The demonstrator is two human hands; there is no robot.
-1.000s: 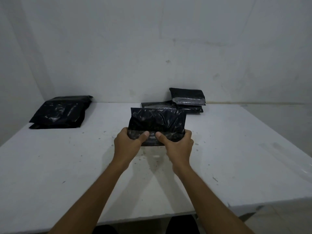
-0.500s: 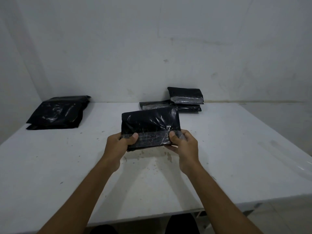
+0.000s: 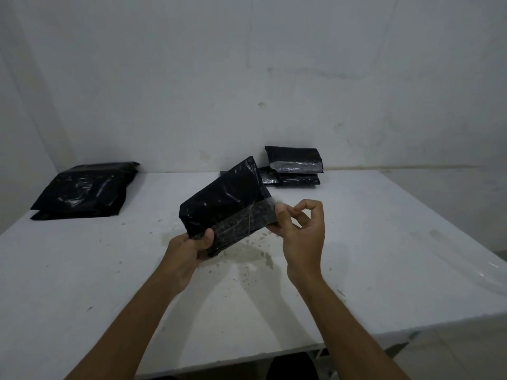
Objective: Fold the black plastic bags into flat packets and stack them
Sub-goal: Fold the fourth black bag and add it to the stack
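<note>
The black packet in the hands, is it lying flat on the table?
No, both hands hold the black packet tilted in the air above the white table.

Both hands up over the white table [image 3: 384,242]: left hand [image 3: 189,249] grips the tilted black packet [image 3: 227,204] at its lower corner, right hand [image 3: 300,229] pinches the taped far edge. Folded packets [image 3: 293,165] stacked by the wall, loose bags [image 3: 85,190] piled far left.
</note>
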